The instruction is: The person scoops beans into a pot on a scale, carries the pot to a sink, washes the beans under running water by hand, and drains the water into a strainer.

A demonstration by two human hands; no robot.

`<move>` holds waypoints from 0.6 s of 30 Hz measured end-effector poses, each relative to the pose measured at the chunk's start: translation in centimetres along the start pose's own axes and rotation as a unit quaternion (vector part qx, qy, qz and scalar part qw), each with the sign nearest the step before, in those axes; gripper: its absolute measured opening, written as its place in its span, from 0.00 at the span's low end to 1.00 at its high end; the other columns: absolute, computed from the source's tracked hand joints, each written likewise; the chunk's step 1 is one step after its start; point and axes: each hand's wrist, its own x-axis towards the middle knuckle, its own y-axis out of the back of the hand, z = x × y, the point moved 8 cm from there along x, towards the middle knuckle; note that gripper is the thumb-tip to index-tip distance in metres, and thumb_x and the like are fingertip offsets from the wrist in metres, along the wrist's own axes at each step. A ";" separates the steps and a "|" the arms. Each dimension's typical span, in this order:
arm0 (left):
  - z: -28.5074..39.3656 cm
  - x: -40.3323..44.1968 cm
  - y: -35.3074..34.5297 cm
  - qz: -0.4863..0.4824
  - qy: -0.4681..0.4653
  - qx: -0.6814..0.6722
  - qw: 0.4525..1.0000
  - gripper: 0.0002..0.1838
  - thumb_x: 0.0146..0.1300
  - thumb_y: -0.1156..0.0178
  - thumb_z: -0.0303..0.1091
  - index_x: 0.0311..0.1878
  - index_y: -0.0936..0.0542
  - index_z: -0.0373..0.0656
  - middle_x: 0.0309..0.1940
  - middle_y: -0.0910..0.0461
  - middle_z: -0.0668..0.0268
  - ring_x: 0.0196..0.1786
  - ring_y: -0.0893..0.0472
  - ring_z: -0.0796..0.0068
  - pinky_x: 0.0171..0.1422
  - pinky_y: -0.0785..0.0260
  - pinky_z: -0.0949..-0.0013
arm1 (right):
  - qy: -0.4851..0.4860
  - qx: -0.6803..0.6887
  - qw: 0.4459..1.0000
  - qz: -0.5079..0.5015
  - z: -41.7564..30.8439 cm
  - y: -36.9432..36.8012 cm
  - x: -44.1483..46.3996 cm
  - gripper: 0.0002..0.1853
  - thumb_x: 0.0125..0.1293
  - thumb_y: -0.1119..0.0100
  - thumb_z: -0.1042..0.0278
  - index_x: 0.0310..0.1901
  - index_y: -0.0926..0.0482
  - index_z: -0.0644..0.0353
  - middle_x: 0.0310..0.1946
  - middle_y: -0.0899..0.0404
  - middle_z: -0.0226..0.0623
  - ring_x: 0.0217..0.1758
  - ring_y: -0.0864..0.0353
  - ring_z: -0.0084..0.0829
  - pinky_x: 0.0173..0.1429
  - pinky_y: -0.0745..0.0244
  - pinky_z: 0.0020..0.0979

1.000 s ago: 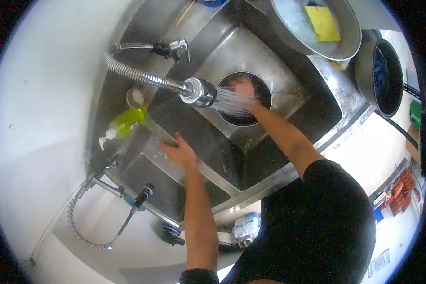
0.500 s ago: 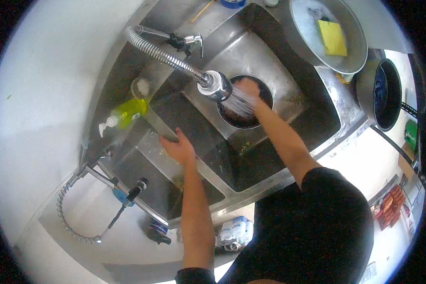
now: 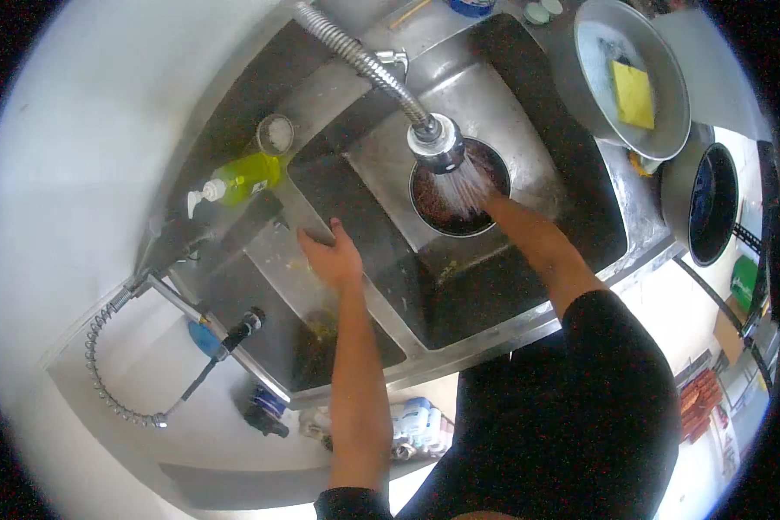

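Note:
A round pot with reddish-brown contents sits in the right sink basin. Water streams into it from the spray head of a coiled-hose faucet. My right hand reaches into the pot under the spray, its fingers hidden by water and blur. Over the divider between the two basins is my left hand, with thumb and fingers apart and nothing in it. Whether it touches the divider, I cannot tell.
A soap bottle with yellow-green liquid and a small round container stand at the left ledge. At the right, a large metal bowl holds suds and a yellow sponge. Beside it is a deep pot. A second sprayer hangs lower left.
The view has shifted. My right hand has moved toward the pot's right side, exposing more of the reddish-brown contents. The spray keeps running; my left hand stays near the divider.

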 end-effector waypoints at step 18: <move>-0.4 0.0 0.1 0.030 -0.005 0.038 0.999 0.43 0.65 0.31 0.47 0.75 0.35 0.31 0.70 0.28 0.41 0.70 0.26 0.39 0.75 0.34 0.48 | -0.128 -0.033 0.988 -0.076 -0.4 0.7 1.0 0.26 0.64 0.35 0.46 0.57 0.16 0.56 0.59 0.20 0.53 0.64 0.22 0.53 0.69 0.31 0.56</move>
